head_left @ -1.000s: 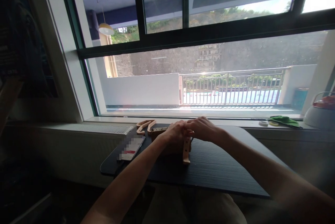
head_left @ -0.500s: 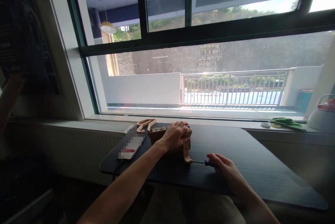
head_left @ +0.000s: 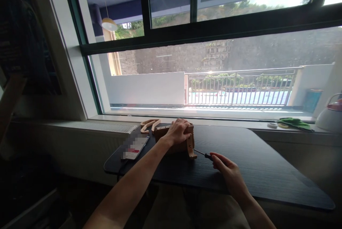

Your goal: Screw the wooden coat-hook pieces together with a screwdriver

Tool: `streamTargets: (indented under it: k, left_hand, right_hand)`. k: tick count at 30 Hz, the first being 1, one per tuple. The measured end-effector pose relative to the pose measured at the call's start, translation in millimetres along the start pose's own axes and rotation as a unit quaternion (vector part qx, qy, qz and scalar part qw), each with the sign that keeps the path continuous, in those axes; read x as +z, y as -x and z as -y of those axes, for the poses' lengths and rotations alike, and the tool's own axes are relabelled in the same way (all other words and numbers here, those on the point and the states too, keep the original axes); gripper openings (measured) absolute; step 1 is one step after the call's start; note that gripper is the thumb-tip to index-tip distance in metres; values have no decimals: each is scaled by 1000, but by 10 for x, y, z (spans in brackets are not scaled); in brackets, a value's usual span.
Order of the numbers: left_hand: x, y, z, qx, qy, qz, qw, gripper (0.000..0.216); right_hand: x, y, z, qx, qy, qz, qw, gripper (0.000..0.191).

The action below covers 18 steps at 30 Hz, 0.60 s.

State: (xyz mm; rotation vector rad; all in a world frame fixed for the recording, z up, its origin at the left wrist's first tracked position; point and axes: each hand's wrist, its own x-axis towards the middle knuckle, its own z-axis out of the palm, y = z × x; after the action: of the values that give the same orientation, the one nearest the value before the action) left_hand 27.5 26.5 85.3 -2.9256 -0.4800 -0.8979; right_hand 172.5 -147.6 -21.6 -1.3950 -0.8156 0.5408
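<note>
My right hand (head_left: 227,168) pinches the dark handle of a screwdriver (head_left: 207,156). Its thin shaft points left and up, with the tip close to a curved wooden bracket (head_left: 190,147); whether they touch I cannot tell. The bracket stands upright at the right end of a brown box (head_left: 160,134), its foot curving out over the tabletop. Draped across the top of the box, my left hand (head_left: 178,131) has its fingers bent over the right end, near the bracket's upper part. The hand hides much of the box top.
On the dark table (head_left: 240,150), more curved wooden pieces (head_left: 146,126) lie behind the box at the left. A phone (head_left: 139,147) lies left of the box. The windowsill holds a green cloth (head_left: 295,123) and a white kettle (head_left: 329,116) at the right.
The screwdriver has shifted up from the bracket's foot and now slants instead of lying nearly level. My right hand has moved slightly up and left. My left hand keeps its hold.
</note>
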Motion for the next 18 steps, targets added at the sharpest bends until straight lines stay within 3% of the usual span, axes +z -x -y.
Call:
streamTargets:
  k: [18]
  left_hand:
    - [94, 62, -133, -22, -17, -25, 999, 29]
  right_hand:
    - [90, 7, -149, -168, 172, 0, 971, 23]
